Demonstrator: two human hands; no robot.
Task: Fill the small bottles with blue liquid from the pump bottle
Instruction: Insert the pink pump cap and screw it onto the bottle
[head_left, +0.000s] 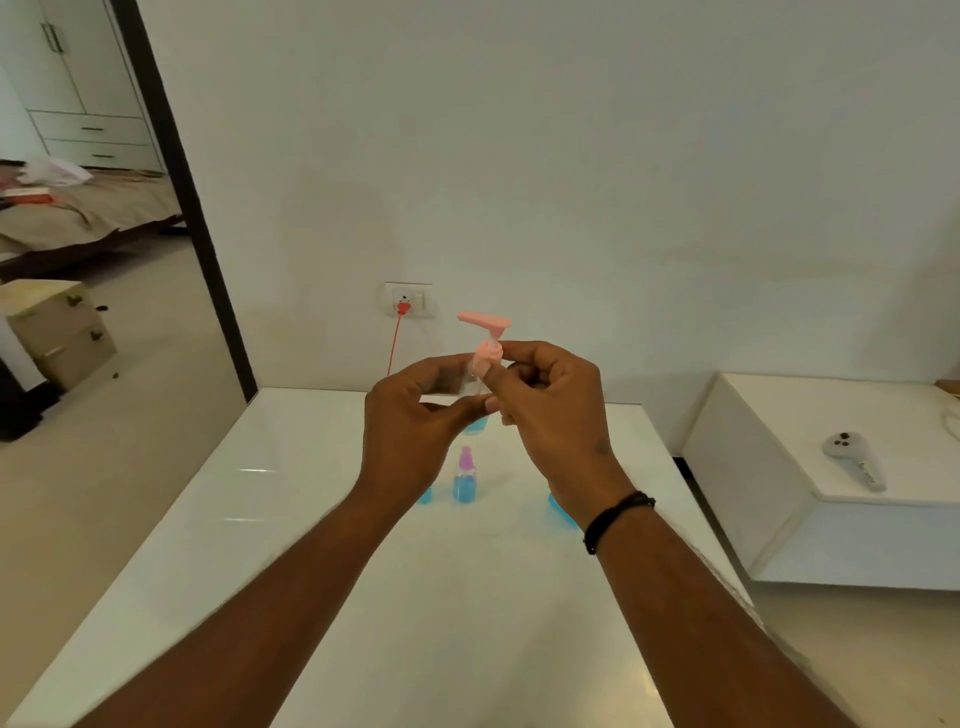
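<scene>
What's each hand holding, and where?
Left hand holds the clear pump bottle by its body; right hand pinches its pink collar.

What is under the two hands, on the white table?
A small bottle with a purple cap, holding blue liquid, stands on the table. Other blue items beside it are mostly covered by the left hand and right hand.

I hold the pump bottle (480, 364) upright above the table, its clear body in my left hand (415, 421) and its pink collar pinched by my right hand (550, 410); the pink nozzle points left. Below stands a small bottle (464, 478) with a purple cap, upright, filled with blue liquid. Other blue bottles show partly behind my wrists.
</scene>
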